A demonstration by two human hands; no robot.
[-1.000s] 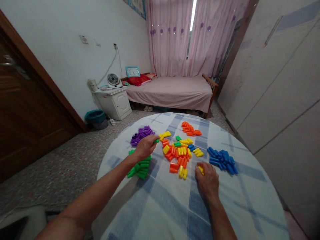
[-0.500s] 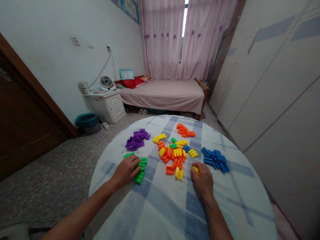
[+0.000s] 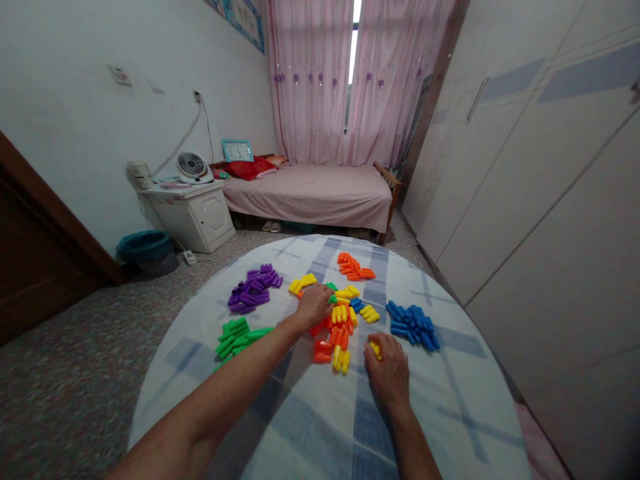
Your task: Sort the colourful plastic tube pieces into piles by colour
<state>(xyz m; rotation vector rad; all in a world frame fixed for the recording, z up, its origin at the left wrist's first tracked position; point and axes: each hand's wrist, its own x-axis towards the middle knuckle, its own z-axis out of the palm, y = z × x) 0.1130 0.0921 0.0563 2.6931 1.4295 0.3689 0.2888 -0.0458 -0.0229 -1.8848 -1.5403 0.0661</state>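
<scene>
My left hand reaches over the mixed heap of orange, yellow and green pegs in the table's middle, its fingers curled around a green peg. My right hand rests on the cloth to the right of the heap, closed on yellow pegs. Sorted groups lie around: green pegs at the left, purple pegs behind them, orange pegs at the back, blue pegs at the right, and a few yellow pegs near the purple ones.
The round table wears a white and blue checked cloth. Behind it stand a pink bed, a white bedside cabinet with a fan, and a teal bin. Wardrobe doors line the right side.
My left hand left the green group and moved right to the mixed heap, closing on a green peg. My right hand stayed put. The view shifted right.
</scene>
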